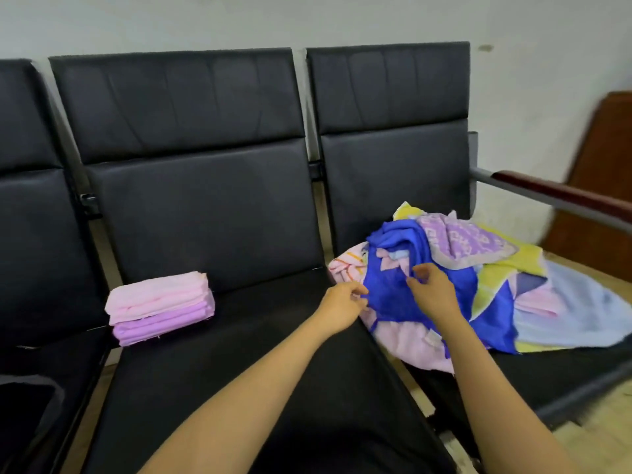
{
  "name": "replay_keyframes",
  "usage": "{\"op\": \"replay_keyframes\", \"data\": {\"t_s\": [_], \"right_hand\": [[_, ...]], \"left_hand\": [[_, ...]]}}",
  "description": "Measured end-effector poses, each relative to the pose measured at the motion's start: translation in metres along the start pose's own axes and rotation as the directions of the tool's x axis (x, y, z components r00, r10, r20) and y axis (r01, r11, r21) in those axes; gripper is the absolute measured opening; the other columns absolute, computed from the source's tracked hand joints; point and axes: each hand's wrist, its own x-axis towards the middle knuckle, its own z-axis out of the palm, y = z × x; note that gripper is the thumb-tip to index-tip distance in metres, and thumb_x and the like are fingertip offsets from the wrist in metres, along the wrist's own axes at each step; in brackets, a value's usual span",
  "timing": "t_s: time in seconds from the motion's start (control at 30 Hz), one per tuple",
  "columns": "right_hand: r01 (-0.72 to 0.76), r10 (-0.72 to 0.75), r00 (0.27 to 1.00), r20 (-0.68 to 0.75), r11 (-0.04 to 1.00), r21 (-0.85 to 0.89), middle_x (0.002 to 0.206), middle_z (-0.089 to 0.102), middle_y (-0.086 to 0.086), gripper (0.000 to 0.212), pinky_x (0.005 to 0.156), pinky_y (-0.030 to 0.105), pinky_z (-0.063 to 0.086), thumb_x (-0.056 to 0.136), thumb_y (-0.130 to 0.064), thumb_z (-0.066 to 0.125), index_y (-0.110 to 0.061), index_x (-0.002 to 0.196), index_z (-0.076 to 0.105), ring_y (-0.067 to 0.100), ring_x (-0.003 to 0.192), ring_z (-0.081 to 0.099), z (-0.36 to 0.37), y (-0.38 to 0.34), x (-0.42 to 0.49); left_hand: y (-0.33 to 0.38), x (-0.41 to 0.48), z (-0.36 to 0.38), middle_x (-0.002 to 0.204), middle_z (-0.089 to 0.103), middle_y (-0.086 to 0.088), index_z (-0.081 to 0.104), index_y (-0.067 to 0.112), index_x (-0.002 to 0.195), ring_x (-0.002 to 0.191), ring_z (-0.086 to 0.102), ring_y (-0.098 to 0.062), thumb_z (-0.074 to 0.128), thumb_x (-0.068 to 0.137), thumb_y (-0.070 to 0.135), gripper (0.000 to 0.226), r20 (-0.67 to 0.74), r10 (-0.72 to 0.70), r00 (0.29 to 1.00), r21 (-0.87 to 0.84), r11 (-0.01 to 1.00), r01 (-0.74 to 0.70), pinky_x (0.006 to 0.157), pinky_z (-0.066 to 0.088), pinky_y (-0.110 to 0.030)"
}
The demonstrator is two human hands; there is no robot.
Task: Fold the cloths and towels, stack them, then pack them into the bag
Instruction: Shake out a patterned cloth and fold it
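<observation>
Left hand (pixel 343 302) pinches the left edge of the shiny blue crumpled cloth (pixel 390 302), right hand (pixel 432 290) pinches a fold just beside, folded pink-and-purple towel stack (pixel 160 307) well off left.

left forearm (pixel 260 381), right forearm (pixel 478 388), both bare

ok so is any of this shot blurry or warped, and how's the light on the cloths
Head view: light is soft and even, no hard shadows, only a faint sheen on the seat backs. Head view: the right edge smears, with the armrest and wooden panel blurred, and upright lines lean from the wide lens. Head view: the folded stack and blue cloth look fairly sharp.
</observation>
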Motion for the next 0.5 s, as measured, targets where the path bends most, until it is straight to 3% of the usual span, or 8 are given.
{"op": "replay_keyframes", "data": {"t_s": [0.17,0.27,0.33,0.4,0.5], "right_hand": [[-0.008,0.002,0.988,-0.155,0.999,-0.035,0.126,0.05,0.021,0.028,0.094,0.038,0.042,0.086,-0.006,0.062,-0.003,0.114,0.058,0.035,0.109,0.052,-0.022,0.019,0.032],[0.007,-0.02,0.957,-0.29,0.999,-0.045,0.122,0.043,0.023,0.032,0.081,0.031,0.038,0.085,0.0,0.061,0.002,0.114,0.046,0.035,0.101,0.049,-0.025,0.021,0.045],[0.015,-0.028,0.938,-0.346,0.999,-0.04,0.123,0.041,0.021,0.042,0.076,0.032,0.039,0.086,0.0,0.059,-0.001,0.124,0.04,0.036,0.095,0.051,-0.025,0.026,0.054],[0.002,-0.037,0.937,-0.349,0.995,-0.099,0.121,0.041,0.023,0.039,0.079,0.031,0.037,0.089,-0.002,0.055,-0.002,0.126,0.044,0.037,0.097,0.05,-0.024,0.035,0.063],[0.02,-0.082,0.907,-0.414,0.988,-0.154,0.116,0.043,0.024,0.021,0.086,0.032,0.035,0.094,-0.007,0.048,-0.001,0.113,0.056,0.037,0.104,0.044,-0.024,0.04,0.066]], "left_hand": [[0.031,0.05,0.04,0.139,0.051,-0.004,0.049,0.012,0.136,0.127,0.048,-0.02,0.046,0.097,0.006,0.04,0.034,0.086,0.996,-0.082,0.993,-0.083,0.101,0.039,-0.024],[0.046,0.073,0.058,0.138,0.051,-0.009,0.045,0.012,0.14,0.127,0.048,-0.023,0.045,0.097,0.003,0.044,0.039,0.133,0.99,-0.102,0.987,-0.128,0.098,0.038,-0.022],[0.052,0.084,0.07,0.139,0.049,-0.011,0.042,0.011,0.143,0.128,0.046,-0.024,0.046,0.096,0.004,0.047,0.073,0.172,0.982,-0.061,0.984,-0.168,0.102,0.036,-0.025],[0.052,0.093,0.079,0.15,0.037,-0.008,0.038,0.01,0.145,0.138,0.034,-0.022,0.047,0.097,0.007,0.049,0.132,0.193,0.972,0.004,0.981,-0.196,0.11,0.027,-0.025],[0.043,0.098,0.087,0.16,0.015,-0.001,0.028,0.012,0.15,0.146,0.016,-0.018,0.045,0.1,0.013,0.053,0.216,0.167,0.962,0.081,0.979,-0.189,0.114,0.016,-0.024]]}}
